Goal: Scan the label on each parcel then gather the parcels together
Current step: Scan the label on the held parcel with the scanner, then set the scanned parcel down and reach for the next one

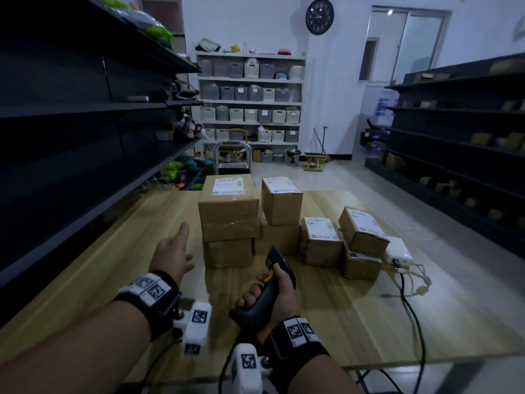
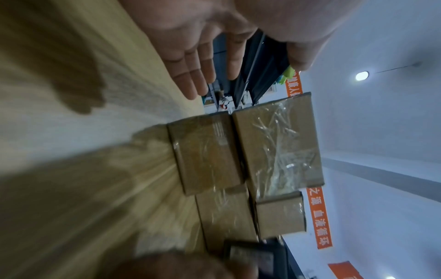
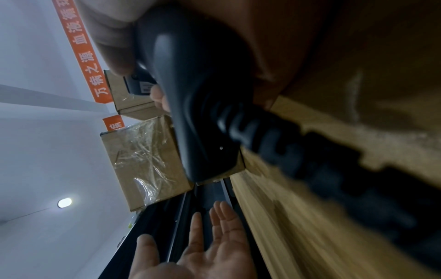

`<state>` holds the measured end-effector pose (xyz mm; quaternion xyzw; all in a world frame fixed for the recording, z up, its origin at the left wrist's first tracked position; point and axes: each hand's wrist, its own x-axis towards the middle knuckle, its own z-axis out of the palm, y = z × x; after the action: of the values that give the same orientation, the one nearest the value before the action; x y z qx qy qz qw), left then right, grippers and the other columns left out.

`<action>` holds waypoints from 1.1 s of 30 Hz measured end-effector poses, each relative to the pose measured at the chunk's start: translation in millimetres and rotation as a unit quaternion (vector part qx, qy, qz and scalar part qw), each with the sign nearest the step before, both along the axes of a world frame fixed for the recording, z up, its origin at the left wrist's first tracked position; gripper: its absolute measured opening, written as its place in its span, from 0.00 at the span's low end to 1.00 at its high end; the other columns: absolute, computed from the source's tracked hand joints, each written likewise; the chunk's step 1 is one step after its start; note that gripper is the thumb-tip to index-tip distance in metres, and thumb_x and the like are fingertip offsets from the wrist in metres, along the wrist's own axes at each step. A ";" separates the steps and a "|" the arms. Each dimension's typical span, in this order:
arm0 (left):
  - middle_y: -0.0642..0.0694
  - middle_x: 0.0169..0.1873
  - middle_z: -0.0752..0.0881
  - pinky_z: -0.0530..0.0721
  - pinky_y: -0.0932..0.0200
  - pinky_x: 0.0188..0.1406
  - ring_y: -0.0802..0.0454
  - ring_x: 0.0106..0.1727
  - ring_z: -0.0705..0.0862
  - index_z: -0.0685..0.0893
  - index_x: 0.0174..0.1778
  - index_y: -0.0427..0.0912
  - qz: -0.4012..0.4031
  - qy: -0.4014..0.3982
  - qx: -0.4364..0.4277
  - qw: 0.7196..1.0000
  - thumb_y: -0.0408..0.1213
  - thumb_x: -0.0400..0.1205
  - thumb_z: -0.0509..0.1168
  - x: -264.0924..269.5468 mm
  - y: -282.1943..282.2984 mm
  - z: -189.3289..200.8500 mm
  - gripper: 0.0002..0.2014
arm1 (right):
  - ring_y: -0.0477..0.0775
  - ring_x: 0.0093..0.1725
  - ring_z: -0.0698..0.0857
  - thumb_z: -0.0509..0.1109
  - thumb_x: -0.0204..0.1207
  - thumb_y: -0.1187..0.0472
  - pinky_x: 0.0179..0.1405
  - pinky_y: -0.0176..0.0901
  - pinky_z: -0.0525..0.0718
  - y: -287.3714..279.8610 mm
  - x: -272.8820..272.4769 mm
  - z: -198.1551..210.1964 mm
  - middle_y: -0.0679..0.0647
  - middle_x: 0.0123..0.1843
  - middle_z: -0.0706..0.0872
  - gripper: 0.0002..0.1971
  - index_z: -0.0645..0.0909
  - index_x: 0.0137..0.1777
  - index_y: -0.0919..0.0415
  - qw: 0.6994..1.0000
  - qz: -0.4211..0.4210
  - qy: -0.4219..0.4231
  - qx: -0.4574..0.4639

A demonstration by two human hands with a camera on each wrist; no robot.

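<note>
Several brown cardboard parcels with white labels stand grouped on the wooden table, some stacked two high. The largest parcel tops the left stack, with a smaller parcel on the stack beside it. Two more stacks, topped by a parcel and a tilted parcel, sit to the right. My left hand hovers open above the table, left of the big stack, fingers straight and touching nothing. My right hand grips a black barcode scanner by its handle, its head towards the parcels.
A white power adapter with cables lies right of the parcels; a black cable runs to the table's front edge. Dark shelving flanks the left side, more shelving stands at right. A trolley stands behind the table.
</note>
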<state>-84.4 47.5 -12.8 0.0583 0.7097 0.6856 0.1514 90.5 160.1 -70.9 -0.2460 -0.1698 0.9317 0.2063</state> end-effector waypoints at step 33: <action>0.29 0.51 0.97 0.91 0.52 0.38 0.46 0.36 0.91 0.91 0.63 0.32 -0.422 -0.034 -0.040 0.905 0.30 0.91 0.73 222.0 138.5 -32.2 0.07 | 0.69 0.50 0.90 0.89 0.59 0.41 0.59 0.69 0.90 150.5 178.6 39.1 0.65 0.49 0.92 0.33 0.89 0.58 0.63 0.939 -0.204 -0.243 0.132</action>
<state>137.6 185.9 -45.1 0.3224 0.6402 0.5303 0.4528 269.1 310.5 -31.8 -0.4647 -0.2826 0.7507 0.3749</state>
